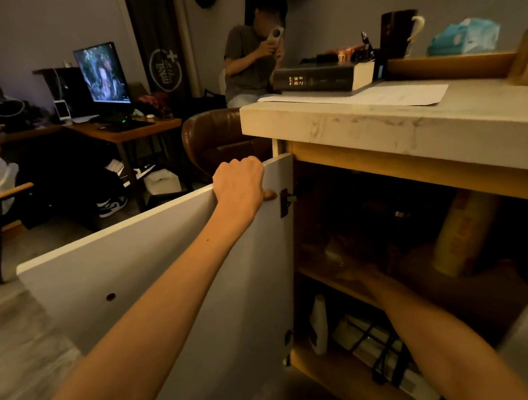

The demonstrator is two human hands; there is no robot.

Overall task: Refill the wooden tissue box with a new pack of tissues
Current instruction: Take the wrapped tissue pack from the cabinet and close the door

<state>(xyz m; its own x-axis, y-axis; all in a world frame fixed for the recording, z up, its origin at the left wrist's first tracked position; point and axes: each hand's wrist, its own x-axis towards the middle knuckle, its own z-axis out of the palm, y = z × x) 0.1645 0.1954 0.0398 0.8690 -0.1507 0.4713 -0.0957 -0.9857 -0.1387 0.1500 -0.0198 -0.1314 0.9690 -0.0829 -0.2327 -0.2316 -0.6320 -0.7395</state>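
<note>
Writing first: the thick black book on the desk carries gold characters on its spine, too small to read. At 11 o'clock a dark hanging shows a white ring emblem with a plus sign. I can't make out the characters inside it.

Now the hands. The left hand is up on the top edge of the open white cabinet door. Its fingers are curled over the edge and the thumb is pressed against the near face beside the hinge, so it has a firm grip. The right hand is inside the dark cabinet, just above the middle shelf. It's blurred and in shadow, so I can't tell whether its fingers are apart or together.

The teal pack of tissues is up at 1 o'clock, on the raised wooden ledge at the back of the desk. It's well apart from both hands, and neither set of fingers touches it.

Inside the cabinet at 3 o'clock, a tall yellow package leans with reddish print that's too smeared to read. Down at 5 o'clock, a white bottle stands on the bottom shelf. A sheet of paper lies under the book on the desk.
</note>
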